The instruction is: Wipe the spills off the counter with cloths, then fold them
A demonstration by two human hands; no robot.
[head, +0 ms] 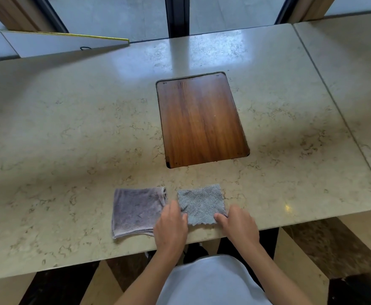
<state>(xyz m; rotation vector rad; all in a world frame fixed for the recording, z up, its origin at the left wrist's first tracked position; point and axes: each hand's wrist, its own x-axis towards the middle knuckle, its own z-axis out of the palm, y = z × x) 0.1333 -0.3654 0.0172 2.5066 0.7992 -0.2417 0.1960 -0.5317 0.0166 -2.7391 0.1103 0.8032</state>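
Note:
Two folded cloths lie side by side near the front edge of the beige marble counter [70, 133]. The purple-grey cloth [136, 211] is on the left, a flat folded rectangle. The blue-grey cloth [201, 203] on the right is a smaller folded square. My left hand [171, 227] rests between the two cloths, its fingertips on the blue-grey cloth's near left corner. My right hand [237, 225] pinches that cloth's near right corner. No spill shows on the counter.
A wooden panel [200, 119] is set into the counter behind the cloths. A white board with a yellow edge [63, 44] leans at the far left. A second marble slab [351, 73] adjoins on the right. Windows run along the back.

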